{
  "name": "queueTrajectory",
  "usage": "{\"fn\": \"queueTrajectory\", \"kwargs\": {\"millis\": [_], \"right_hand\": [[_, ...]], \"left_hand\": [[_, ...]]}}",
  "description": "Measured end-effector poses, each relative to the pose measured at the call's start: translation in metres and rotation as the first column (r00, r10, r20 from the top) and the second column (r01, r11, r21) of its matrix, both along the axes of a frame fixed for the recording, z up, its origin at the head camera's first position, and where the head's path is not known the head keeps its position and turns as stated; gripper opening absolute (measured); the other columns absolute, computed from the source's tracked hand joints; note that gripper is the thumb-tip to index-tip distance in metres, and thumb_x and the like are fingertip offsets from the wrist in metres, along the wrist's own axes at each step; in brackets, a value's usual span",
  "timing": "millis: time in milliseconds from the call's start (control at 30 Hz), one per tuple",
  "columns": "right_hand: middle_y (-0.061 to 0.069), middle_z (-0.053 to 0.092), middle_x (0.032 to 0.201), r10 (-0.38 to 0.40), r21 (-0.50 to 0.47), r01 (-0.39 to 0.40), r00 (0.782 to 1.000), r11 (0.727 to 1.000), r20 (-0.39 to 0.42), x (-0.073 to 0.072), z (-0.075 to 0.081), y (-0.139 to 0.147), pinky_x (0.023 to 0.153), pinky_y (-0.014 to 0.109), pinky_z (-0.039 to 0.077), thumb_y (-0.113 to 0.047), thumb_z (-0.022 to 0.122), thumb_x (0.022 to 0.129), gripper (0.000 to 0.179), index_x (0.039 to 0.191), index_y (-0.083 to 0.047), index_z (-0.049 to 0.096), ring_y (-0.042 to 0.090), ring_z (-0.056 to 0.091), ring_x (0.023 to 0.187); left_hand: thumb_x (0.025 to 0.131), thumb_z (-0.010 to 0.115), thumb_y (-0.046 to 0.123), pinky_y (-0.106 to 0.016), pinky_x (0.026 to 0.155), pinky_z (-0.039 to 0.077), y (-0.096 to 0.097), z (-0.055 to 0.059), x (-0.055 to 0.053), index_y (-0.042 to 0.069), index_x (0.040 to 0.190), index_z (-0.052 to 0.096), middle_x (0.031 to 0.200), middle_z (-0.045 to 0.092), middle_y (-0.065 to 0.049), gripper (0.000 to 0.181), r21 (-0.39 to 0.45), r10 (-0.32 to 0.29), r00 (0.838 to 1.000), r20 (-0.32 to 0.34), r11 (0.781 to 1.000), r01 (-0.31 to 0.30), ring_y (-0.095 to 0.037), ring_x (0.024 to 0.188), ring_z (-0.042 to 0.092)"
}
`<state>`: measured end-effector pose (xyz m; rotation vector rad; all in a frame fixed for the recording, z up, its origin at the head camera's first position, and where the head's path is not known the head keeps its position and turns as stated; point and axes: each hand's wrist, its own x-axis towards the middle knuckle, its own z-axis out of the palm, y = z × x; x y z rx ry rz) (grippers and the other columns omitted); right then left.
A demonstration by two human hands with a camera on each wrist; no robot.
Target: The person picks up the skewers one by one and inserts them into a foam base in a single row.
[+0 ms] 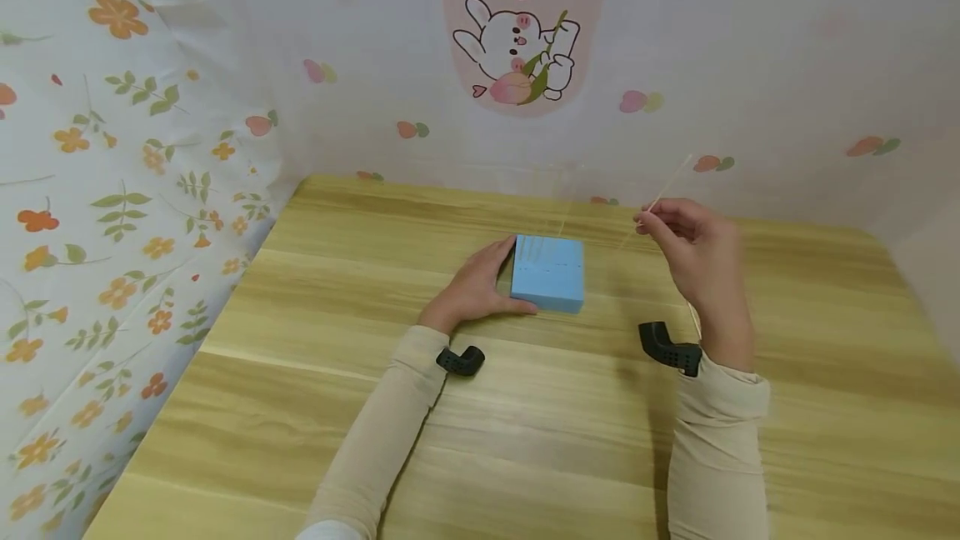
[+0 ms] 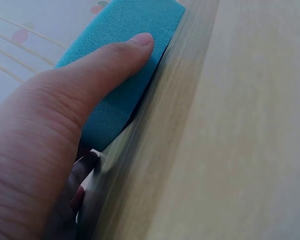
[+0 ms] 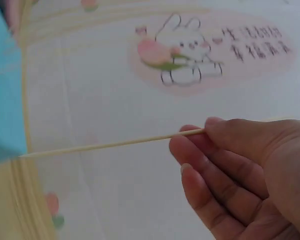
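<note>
R hand [image 1: 705,248] is up off the tabletop, right of the block, pinching a thin wooden stick [image 3: 100,146] btwn thumb & index finger; other fingers bend loosely below the grip, per R wrist cam. Stick runs at a slant, one end up & right, the other down & left twd the block; in head view its lower end is near the block but apart from it, tho in R wrist view the tip overlaps the block's edge. L hand [image 1: 476,286] is low at the table, holding the blue foam block [image 1: 549,286] by its left side: thumb along the near face, other fingers round the left/far side, partly hidden in L wrist view. Block sits flat on the table, approx mid-table, w/ a row of small marks across its top. Several upright sticks [image 2: 22,48] stand at the block's top, mostly at its far left; exact no. hard to tell, they're v. faint in head view. Both arms have beige sleeves [image 1: 720,448] & black wrist mounts [image 1: 461,361]. Under it all, wood-grain table [image 1: 525,457]. Behind: white backdrop [image 1: 360,123] w/ rabbit print [image 1: 517,44]; on the left, a floral cloth [image 1: 112,190].
</note>
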<state>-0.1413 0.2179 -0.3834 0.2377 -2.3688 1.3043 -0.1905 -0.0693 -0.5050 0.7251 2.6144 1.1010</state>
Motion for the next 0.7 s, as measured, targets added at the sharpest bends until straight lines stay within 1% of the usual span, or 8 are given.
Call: {"fn": "queueTrajectory", "kwargs": {"millis": [67,167,333,433,500,567,633,700], "right_hand": [[0.013,0.074,0.099,0.02,-0.017,-0.02,1.0,1.0,-0.023,-0.004,0.001,-0.014,0.082,0.012,0.05,-0.007,0.071,0.099,0.015,0.104,0.005,0.076,-0.004,0.067,0.083],[0.016,0.075,0.101,0.06,-0.014,-0.061,0.997,0.998,-0.058,-0.01,0.002,-0.031,0.082,0.012,0.05,-0.007,0.072,0.098,0.013,0.101,0.004,0.077,-0.004,0.067,0.083],[0.013,0.076,0.1,0.089,0.017,-0.087,0.991,0.996,-0.1,-0.014,-0.001,-0.045,0.079,0.012,0.051,-0.009,0.073,0.098,0.012,0.098,0.002,0.078,-0.006,0.066,0.082],[0.012,0.076,0.095,0.086,0.04,-0.083,0.992,0.996,-0.087,-0.015,-0.003,-0.048,0.079,0.012,0.051,-0.01,0.072,0.098,0.013,0.099,0.002,0.078,-0.004,0.066,0.082],[0.012,0.077,0.092,0.086,0.061,-0.082,0.994,0.995,-0.07,-0.016,-0.005,-0.049,0.079,0.012,0.051,-0.011,0.072,0.099,0.014,0.1,0.003,0.077,0.002,0.068,0.083],[0.012,0.077,0.09,0.084,0.082,-0.079,0.995,0.994,-0.054,-0.016,-0.005,-0.05,0.079,0.012,0.05,-0.012,0.072,0.099,0.016,0.101,0.002,0.077,0.011,0.071,0.084],[0.013,0.077,0.089,0.086,0.089,-0.081,0.995,0.993,-0.044,-0.016,-0.006,-0.051,0.079,0.011,0.049,-0.012,0.072,0.099,0.016,0.102,0.002,0.077,0.021,0.073,0.085],[0.014,0.077,0.09,0.088,0.088,-0.085,0.995,0.993,-0.036,-0.016,-0.006,-0.052,0.078,0.011,0.047,-0.013,0.071,0.1,0.017,0.102,0.002,0.077,0.027,0.074,0.086]], "left_hand": [[0.077,0.087,0.058,-0.049,0.126,0.02,0.001,0.0,0.0,0.01,0.167,0.014,0.171,0.022,-0.006,0.126,-0.001,-0.002,1.0,-0.004,1.0,0.002,-0.027,0.157,0.018],[0.077,0.087,0.059,-0.049,0.125,0.021,0.0,0.0,-0.002,0.009,0.167,0.014,0.171,0.022,-0.006,0.127,-0.009,-0.002,1.0,-0.012,1.0,0.002,-0.027,0.157,0.018],[0.075,0.088,0.058,-0.048,0.125,0.023,0.001,0.0,-0.002,0.009,0.167,0.015,0.171,0.024,-0.005,0.127,-0.012,0.013,1.0,-0.018,1.0,-0.013,-0.027,0.157,0.02],[0.075,0.089,0.058,-0.047,0.125,0.024,0.002,0.0,-0.002,0.009,0.167,0.016,0.17,0.025,-0.005,0.127,-0.015,0.02,1.0,-0.019,1.0,-0.02,-0.026,0.157,0.021],[0.075,0.089,0.058,-0.046,0.125,0.023,0.002,0.001,-0.001,0.009,0.167,0.016,0.17,0.025,-0.005,0.127,-0.018,0.019,1.0,-0.016,1.0,-0.02,-0.026,0.157,0.021],[0.075,0.089,0.057,-0.046,0.125,0.023,0.002,0.001,-0.001,0.009,0.167,0.016,0.17,0.025,-0.005,0.127,-0.016,0.019,1.0,-0.016,1.0,-0.019,-0.026,0.157,0.021],[0.075,0.089,0.057,-0.046,0.125,0.023,0.002,0.001,-0.001,0.009,0.167,0.016,0.17,0.025,-0.005,0.127,-0.015,0.02,1.0,-0.013,1.0,-0.02,-0.026,0.157,0.021],[0.075,0.089,0.058,-0.046,0.125,0.023,0.002,0.001,-0.001,0.01,0.167,0.016,0.171,0.024,-0.004,0.127,-0.014,0.022,1.0,-0.009,1.0,-0.022,-0.025,0.157,0.021]]}}
